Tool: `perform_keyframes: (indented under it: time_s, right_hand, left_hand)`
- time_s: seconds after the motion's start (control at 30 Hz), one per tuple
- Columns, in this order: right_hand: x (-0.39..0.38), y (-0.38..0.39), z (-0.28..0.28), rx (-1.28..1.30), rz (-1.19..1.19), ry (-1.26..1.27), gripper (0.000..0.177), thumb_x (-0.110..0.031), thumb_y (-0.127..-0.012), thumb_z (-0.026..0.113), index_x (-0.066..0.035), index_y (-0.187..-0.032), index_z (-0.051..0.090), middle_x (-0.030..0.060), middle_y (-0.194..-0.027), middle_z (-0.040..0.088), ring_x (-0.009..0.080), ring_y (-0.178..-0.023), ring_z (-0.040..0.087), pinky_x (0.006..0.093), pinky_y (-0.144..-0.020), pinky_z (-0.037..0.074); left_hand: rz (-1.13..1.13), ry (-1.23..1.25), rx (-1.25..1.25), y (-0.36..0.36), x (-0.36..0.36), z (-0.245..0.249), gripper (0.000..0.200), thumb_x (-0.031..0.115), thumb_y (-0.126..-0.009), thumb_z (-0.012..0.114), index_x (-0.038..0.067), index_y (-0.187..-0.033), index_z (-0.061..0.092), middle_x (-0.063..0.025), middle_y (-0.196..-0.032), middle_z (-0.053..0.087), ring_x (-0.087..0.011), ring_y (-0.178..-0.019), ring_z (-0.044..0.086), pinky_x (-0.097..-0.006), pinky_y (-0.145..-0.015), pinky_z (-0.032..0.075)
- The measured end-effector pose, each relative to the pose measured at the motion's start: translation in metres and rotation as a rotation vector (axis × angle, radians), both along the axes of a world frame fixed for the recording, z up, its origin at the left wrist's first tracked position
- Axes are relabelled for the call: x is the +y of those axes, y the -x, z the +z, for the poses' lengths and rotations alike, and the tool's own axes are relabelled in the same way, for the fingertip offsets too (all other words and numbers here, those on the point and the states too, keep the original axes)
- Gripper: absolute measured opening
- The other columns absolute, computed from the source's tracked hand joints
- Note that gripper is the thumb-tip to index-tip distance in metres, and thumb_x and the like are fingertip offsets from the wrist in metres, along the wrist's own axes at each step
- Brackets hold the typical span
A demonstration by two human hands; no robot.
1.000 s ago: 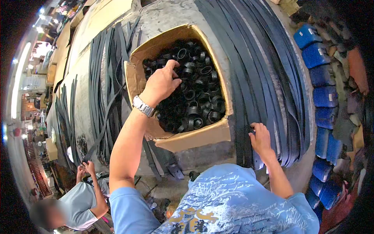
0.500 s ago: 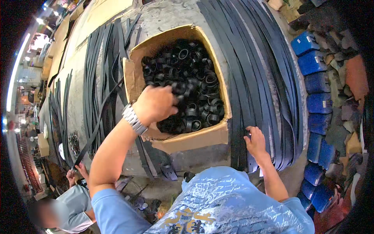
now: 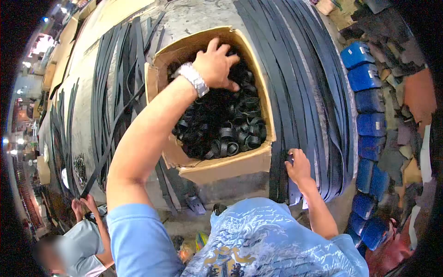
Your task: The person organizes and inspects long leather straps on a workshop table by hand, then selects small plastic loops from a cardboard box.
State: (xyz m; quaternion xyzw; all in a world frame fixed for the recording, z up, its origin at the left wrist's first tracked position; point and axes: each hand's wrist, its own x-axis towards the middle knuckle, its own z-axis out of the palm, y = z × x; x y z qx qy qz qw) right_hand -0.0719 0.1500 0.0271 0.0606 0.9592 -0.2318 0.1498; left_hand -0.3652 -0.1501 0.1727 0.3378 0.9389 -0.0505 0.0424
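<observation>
My left hand (image 3: pixel 216 65), with a metal watch at the wrist, is inside an open cardboard box (image 3: pixel 226 170). Its fingers are spread over a heap of small black loops (image 3: pixel 228 134), which look like belt keepers, and nothing shows in its grasp. To the right of the box, my right hand (image 3: pixel 300 167) rests above long black straps (image 3: pixel 281 124) that look like leather belts. Thumb and fingers there are curled together; a small dark piece seems to sit between them, too hidden to name.
More black straps (image 3: pixel 108 87) lie on the table (image 3: pixel 189 14) left of the box. A co-worker (image 3: pixel 85 247) at lower left holds the end of one strap. Several blue bins (image 3: pixel 370 122) and leather scraps (image 3: pixel 419 94) line the right side.
My left hand has moved up and away from me, from the near left part of the loops to the far part, and its fingers have spread. My right hand stays about where it was.
</observation>
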Motion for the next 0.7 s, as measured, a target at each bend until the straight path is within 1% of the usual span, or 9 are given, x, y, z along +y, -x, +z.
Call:
perform_keyframes:
  time_s: [0.03, 0.17, 0.23, 0.3, 0.33, 0.43, 0.47, 0.57, 0.7]
  right_hand:
    - [0.0, 0.003, 0.004, -0.028, -0.012, 0.009, 0.039, -0.013, -0.078, 0.072, -0.01, -0.112, 0.054, 0.013, -0.104, 0.057, 0.0344, -0.103, 0.057, 0.0462, -0.084, 0.046]
    - [0.0, 0.003, 0.003, -0.031, -0.029, -0.006, 0.04, -0.014, -0.076, 0.074, -0.01, -0.111, 0.055, 0.0127, -0.104, 0.057, 0.0341, -0.104, 0.057, 0.0444, -0.086, 0.047]
    - [-0.005, 0.005, 0.006, -0.031, -0.041, -0.015, 0.039, -0.013, -0.076, 0.073, -0.01, -0.109, 0.055, 0.0128, -0.104, 0.057, 0.0342, -0.104, 0.057, 0.0447, -0.086, 0.047]
    - [-0.004, 0.007, 0.005, -0.03, -0.04, -0.001, 0.038, -0.012, -0.076, 0.073, -0.01, -0.109, 0.055, 0.0131, -0.104, 0.057, 0.0342, -0.104, 0.057, 0.0454, -0.086, 0.046]
    - [-0.005, 0.008, 0.005, -0.041, -0.043, -0.001, 0.038, -0.012, -0.076, 0.073, -0.01, -0.108, 0.054, 0.0133, -0.103, 0.057, 0.0345, -0.104, 0.057, 0.0457, -0.086, 0.046]
    - [-0.005, 0.009, 0.005, -0.062, -0.054, -0.004, 0.038, -0.012, -0.075, 0.073, -0.009, -0.108, 0.054, 0.0141, -0.102, 0.057, 0.0352, -0.102, 0.057, 0.0464, -0.086, 0.045]
    - [-0.004, 0.009, 0.004, -0.057, -0.049, 0.0, 0.038, -0.012, -0.075, 0.073, -0.009, -0.107, 0.054, 0.0143, -0.101, 0.057, 0.0355, -0.101, 0.057, 0.0465, -0.085, 0.045]
    - [-0.001, 0.007, 0.001, -0.032, -0.04, 0.016, 0.038, -0.012, -0.075, 0.073, -0.008, -0.107, 0.053, 0.0146, -0.1, 0.057, 0.0358, -0.1, 0.057, 0.0464, -0.084, 0.046]
    - [-0.003, 0.007, 0.005, -0.003, -0.024, 0.036, 0.038, -0.011, -0.074, 0.072, -0.008, -0.106, 0.053, 0.015, -0.099, 0.056, 0.0362, -0.099, 0.057, 0.0461, -0.082, 0.046]
  left_hand:
    - [0.025, 0.031, -0.122, -0.009, -0.007, -0.003, 0.067, 0.051, -0.071, 0.079, 0.014, -0.123, 0.06, -0.0173, -0.144, 0.041, -0.0427, -0.128, 0.041, -0.0515, -0.093, 0.051]
    - [-0.098, 0.011, 0.02, -0.081, -0.049, 0.015, 0.043, 0.033, -0.076, 0.074, 0.017, -0.115, 0.066, -0.0115, -0.142, 0.044, -0.0341, -0.116, 0.05, -0.046, -0.085, 0.054]
    - [-0.086, 0.124, -0.3, -0.114, -0.061, 0.032, 0.04, 0.029, -0.079, 0.072, 0.015, -0.117, 0.065, -0.0079, -0.139, 0.049, -0.0305, -0.112, 0.051, -0.0427, -0.086, 0.053]
    - [-0.06, -0.02, -0.312, -0.145, -0.076, 0.023, 0.04, 0.029, -0.082, 0.07, 0.014, -0.118, 0.065, -0.0052, -0.137, 0.053, -0.0267, -0.109, 0.052, -0.0396, -0.088, 0.051]
    - [-0.088, 0.002, -0.226, -0.152, -0.08, 0.026, 0.035, 0.027, -0.084, 0.068, 0.012, -0.116, 0.064, -0.0054, -0.137, 0.053, -0.0243, -0.105, 0.054, -0.0365, -0.09, 0.049]
    - [-0.087, -0.017, -0.519, -0.152, -0.085, 0.042, 0.027, 0.026, -0.086, 0.066, 0.011, -0.109, 0.065, -0.0071, -0.134, 0.056, -0.0253, -0.098, 0.057, -0.0369, -0.089, 0.048]
    - [-0.128, -0.147, -0.506, -0.152, -0.091, 0.04, 0.021, 0.022, -0.085, 0.066, 0.008, -0.1, 0.065, -0.0097, -0.123, 0.062, -0.029, -0.093, 0.06, -0.0391, -0.086, 0.049]
    - [0.02, -0.28, -0.665, -0.146, -0.088, 0.05, 0.018, 0.018, -0.083, 0.068, 0.006, -0.096, 0.065, -0.0115, -0.105, 0.064, -0.0328, -0.091, 0.061, -0.042, -0.082, 0.05]
    - [-0.003, -0.377, -0.72, -0.123, -0.091, 0.05, 0.025, 0.016, -0.077, 0.075, 0.004, -0.095, 0.064, -0.0134, -0.089, 0.06, -0.0347, -0.089, 0.062, -0.0423, -0.079, 0.051]
